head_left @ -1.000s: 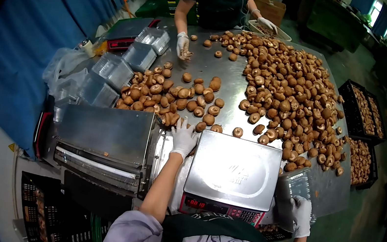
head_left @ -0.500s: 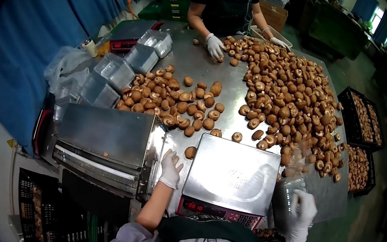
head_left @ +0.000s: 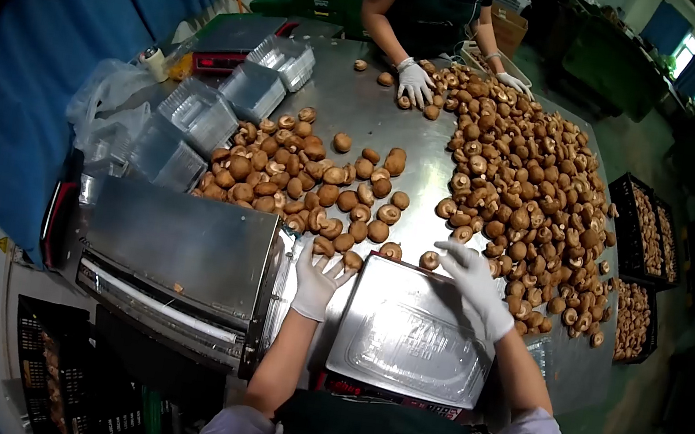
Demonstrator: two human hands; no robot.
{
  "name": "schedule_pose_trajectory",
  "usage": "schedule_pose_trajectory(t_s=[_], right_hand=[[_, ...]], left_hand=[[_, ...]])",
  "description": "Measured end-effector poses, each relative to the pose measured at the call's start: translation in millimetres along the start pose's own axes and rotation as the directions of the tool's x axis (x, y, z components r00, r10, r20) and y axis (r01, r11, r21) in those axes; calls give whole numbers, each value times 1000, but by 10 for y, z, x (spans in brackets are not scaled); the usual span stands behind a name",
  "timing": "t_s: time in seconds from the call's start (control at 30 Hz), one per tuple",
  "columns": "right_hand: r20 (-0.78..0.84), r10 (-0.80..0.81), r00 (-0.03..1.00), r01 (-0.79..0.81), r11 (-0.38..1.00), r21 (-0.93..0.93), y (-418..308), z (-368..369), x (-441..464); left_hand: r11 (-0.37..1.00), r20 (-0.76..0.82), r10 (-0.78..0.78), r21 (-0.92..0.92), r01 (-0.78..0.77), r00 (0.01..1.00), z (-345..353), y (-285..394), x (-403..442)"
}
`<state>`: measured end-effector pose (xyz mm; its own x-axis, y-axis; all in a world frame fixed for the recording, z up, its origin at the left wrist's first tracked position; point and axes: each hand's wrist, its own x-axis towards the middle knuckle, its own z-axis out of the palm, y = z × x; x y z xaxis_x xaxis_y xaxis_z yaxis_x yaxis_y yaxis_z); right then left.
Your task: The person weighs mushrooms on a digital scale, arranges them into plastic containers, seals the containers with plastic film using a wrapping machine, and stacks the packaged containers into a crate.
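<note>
My left hand (head_left: 318, 286), in a white glove, has its fingers spread at the near edge of the smaller pile of brown mushrooms (head_left: 292, 169). Its fingertips reach the nearest mushrooms, with none gripped. Over the right side of the digital scale (head_left: 350, 385) is my gloved right hand (head_left: 474, 286), fingers stretched out to the left. A single mushroom (head_left: 429, 260) lies close to those fingertips. What looks like a clear plastic tray (head_left: 410, 337) covers the scale's platform, and the display is mostly hidden below it.
A large mushroom heap (head_left: 529, 189) covers the table's right side. Clear plastic boxes (head_left: 193, 111) stand at left, behind a metal wrapping machine (head_left: 176, 237). Across the table, a co-worker's gloved hand (head_left: 415, 83) touches mushrooms. Black crates of mushrooms (head_left: 650, 224) stand at right.
My right hand has moved from the clear plastic at the scale's right up over the scale, where a tray now appears. My left hand has moved forward to the mushrooms, fingers spreading.
</note>
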<state>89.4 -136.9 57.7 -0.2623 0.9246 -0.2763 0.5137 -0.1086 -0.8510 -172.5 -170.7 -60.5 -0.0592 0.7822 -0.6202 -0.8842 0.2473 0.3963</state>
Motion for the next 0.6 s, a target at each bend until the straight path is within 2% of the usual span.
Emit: schedule_pose_trajectory(t_s=[0.03,0.1,0.17,0.2,0.23,0.37,0.43,0.47,0.5,0.57,0.6], right_hand=[[19,-6,1000,4,997,83,61,-47,343],[42,-15,999,5,972,234,214,-76,981],[13,74,997,-74,957,281,280,-45,1515],[-20,53,998,-45,957,287,326,-2,1766],[-42,136,990,-118,947,299,301,47,1976],[-178,-31,983,86,947,311,357,338,2642],[-188,-81,979,131,952,275,431,503,2879],[-165,-107,980,158,930,331,481,608,2963],[-20,41,999,-27,888,460,158,648,2734],[153,-20,988,-20,967,255,155,763,2699],[224,-46,974,-27,950,312,177,841,2676]], left_hand=[[998,-6,24,-65,-24,1000,40,14,72],[998,41,27,-63,-25,999,30,44,246],[986,100,-47,-155,62,994,68,145,341],[986,94,-76,-140,88,993,20,174,459],[988,81,-95,-115,104,992,66,218,478],[997,5,-50,62,49,999,87,176,485],[996,79,-89,1,89,993,-29,136,556],[996,69,-89,-3,90,994,-81,107,578],[999,77,-48,-22,50,996,-55,101,537],[999,77,-15,-41,18,997,-39,89,509],[999,93,-7,-45,12,996,-41,79,501]])
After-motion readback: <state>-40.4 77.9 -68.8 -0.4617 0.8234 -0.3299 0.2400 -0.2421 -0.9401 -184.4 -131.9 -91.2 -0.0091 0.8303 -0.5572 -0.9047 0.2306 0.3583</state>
